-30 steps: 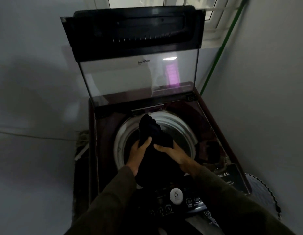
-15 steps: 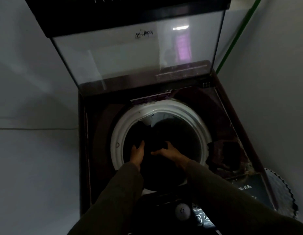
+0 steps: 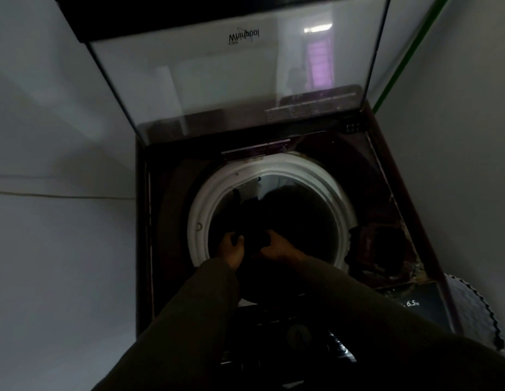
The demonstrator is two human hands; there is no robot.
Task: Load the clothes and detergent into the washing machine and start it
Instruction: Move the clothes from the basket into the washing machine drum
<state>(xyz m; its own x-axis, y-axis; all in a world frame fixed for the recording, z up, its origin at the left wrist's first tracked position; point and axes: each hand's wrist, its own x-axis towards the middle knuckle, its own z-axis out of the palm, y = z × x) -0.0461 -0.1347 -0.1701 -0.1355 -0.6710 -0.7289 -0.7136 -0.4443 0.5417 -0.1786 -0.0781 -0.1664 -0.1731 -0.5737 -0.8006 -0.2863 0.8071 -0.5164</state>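
Both hands, left (image 3: 231,248) and right (image 3: 276,245), seem to squeeze dark cloth (image 3: 254,221) low inside the tub (image 3: 330,187), pushing it down.

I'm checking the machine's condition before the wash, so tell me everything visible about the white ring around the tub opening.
The white ring is a smooth, plastic-looking round collar framing the dark tub mouth, set in the maroon top deck. It looks scuffed, with dark specks at the back. Both sleeves cross its near edge; the left hand and right hand are inside it.
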